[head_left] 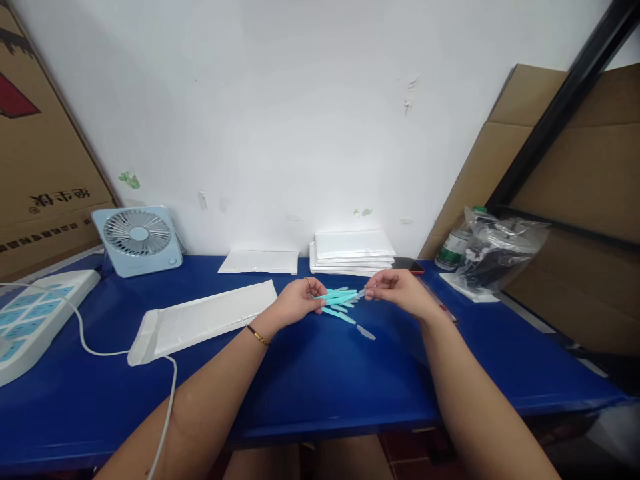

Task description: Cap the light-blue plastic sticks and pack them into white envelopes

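Observation:
My left hand [299,300] is closed around the handle of a turquoise eyebrow razor [341,297]. At the razor's other end, my right hand [397,291] pinches its clear cap [361,293]; whether the cap is on or off the blade is too small to tell. Several more turquoise razors lie in a loose pile beneath my hands, partly hidden by them. One razor [339,315] sticks out at the near side of the pile. Just beyond its tip, a loose clear cap [366,332] rests on the blue tabletop [340,387].
A white padded mailer [210,317] lies left of my hands. Against the wall are another mailer [259,261] and a mailer stack [353,248]. A fan [139,240] and power strip [40,317], with a white cable, stand left; a bottle [454,248] and plastic bag [500,257] stand right.

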A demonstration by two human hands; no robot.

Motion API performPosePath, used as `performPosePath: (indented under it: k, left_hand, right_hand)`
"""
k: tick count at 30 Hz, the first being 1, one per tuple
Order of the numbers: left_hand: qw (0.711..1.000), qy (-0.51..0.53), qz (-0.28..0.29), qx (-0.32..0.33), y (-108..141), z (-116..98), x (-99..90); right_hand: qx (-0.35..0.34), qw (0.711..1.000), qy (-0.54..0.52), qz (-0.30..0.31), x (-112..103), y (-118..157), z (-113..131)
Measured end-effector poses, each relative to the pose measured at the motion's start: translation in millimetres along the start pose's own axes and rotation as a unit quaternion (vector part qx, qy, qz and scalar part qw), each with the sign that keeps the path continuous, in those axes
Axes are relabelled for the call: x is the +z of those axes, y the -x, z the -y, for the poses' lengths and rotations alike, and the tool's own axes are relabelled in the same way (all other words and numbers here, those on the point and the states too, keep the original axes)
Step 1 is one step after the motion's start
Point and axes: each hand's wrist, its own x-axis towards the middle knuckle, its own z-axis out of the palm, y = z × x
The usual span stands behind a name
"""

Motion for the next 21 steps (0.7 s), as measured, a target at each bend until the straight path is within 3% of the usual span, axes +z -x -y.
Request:
performPosePath:
  k: [6,10,13,16,21]
  left_hand:
    - [1.000,0.001,0.011,0.026,-2,5,5.1]
    - [0.993,-0.102,-0.051,0.041,-3,9,0.7]
    - [0.974,-0.196,-0.099,0.050,-3,11,-3.6]
    - [0.972,-0.209,-0.100,0.050,-2,8,-4.8]
    - [0.979,-0.175,-0.089,0.063,1,1,-2.9]
  right_hand:
    - [0.019,0.998,-0.025,0.055,19,-6,-9]
    - [0.064,0.989,0.125,0.050,9,-4,-15]
    - [0.086,0.949,0.263,0.152,3,-1,-18]
    - [0.053,0.928,0.292,0.227,6,1,-18]
    - [0.030,0.930,0.293,0.218,11,2,-19]
